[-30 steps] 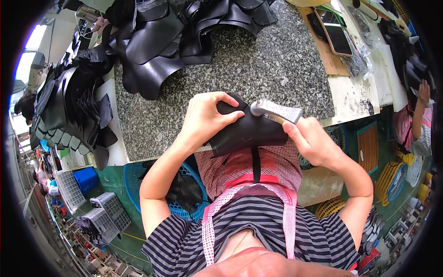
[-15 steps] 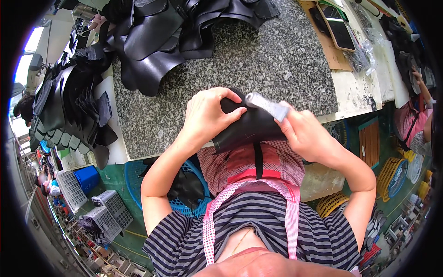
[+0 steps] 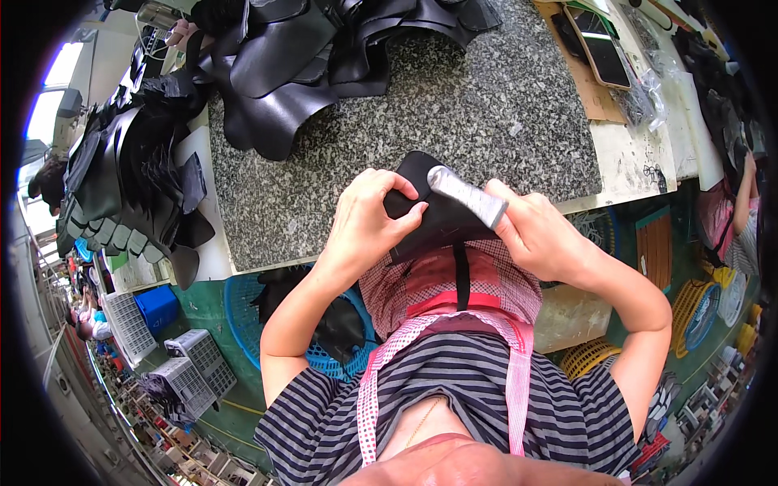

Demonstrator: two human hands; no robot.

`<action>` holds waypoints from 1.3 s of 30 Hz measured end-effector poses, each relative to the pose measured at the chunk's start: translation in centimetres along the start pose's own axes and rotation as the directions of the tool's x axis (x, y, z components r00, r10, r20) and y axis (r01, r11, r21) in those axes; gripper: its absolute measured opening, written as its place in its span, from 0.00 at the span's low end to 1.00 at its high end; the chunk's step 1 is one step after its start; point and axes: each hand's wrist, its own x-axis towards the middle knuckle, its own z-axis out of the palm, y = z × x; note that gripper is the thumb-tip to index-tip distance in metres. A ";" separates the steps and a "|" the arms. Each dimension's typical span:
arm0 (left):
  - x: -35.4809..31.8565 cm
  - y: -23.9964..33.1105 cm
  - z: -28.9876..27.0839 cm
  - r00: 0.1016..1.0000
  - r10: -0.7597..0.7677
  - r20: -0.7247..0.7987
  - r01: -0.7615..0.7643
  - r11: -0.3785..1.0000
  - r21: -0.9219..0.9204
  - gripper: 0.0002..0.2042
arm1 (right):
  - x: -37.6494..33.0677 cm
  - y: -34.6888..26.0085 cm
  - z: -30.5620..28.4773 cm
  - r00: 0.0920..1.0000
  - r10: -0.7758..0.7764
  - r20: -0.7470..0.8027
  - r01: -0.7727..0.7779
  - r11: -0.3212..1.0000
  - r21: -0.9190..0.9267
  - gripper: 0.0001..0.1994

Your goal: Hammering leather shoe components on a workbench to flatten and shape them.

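A black leather piece (image 3: 442, 220) lies at the near edge of the granite slab (image 3: 478, 113) and hangs over it toward my apron. My left hand (image 3: 366, 217) holds its left side, thumb and index fingertip pressing on it. In my right hand (image 3: 539, 235) is a hammer with a silver-grey metal head (image 3: 466, 193), slightly blurred. The rounded end of the head is over the leather, close to my left fingertips; whether it touches cannot be made out. My right fingers hide the handle.
Black leather pieces (image 3: 284, 61) are heaped on the slab's far left, and more stacked pieces (image 3: 134, 170) stand beyond its left edge. A phone (image 3: 600, 49) lies at the far right. Below are a blue basket (image 3: 243, 320) and grey crates (image 3: 190, 377). Another person's arm (image 3: 744, 194) shows at far right.
My left hand has shifted slightly right and nearer to me. The hammer head is tilted differently over the leather, and more of the leather's far end shows.
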 end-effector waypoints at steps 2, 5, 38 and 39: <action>0.2 -0.1 -0.1 1.000 0.013 -0.003 -0.013 1.000 0.011 0.12 | 0.5 0.4 -0.3 0.999 -0.039 -0.025 0.039 0.999 -0.012 0.11; -0.1 0.3 -0.1 1.000 0.008 0.000 -0.008 1.000 0.017 0.12 | 0.5 -0.3 -0.5 0.915 -0.281 -0.288 0.284 0.958 -0.033 0.08; 0.4 3.4 2.3 0.990 -0.018 -0.141 0.027 0.998 0.060 0.08 | -0.6 1.1 -1.3 0.900 -0.161 -0.404 0.188 0.982 0.029 0.12; 0.5 3.4 2.2 0.991 -0.026 -0.129 0.035 0.997 0.069 0.08 | -0.9 0.9 -1.2 0.900 -0.158 -0.407 0.186 0.982 0.029 0.12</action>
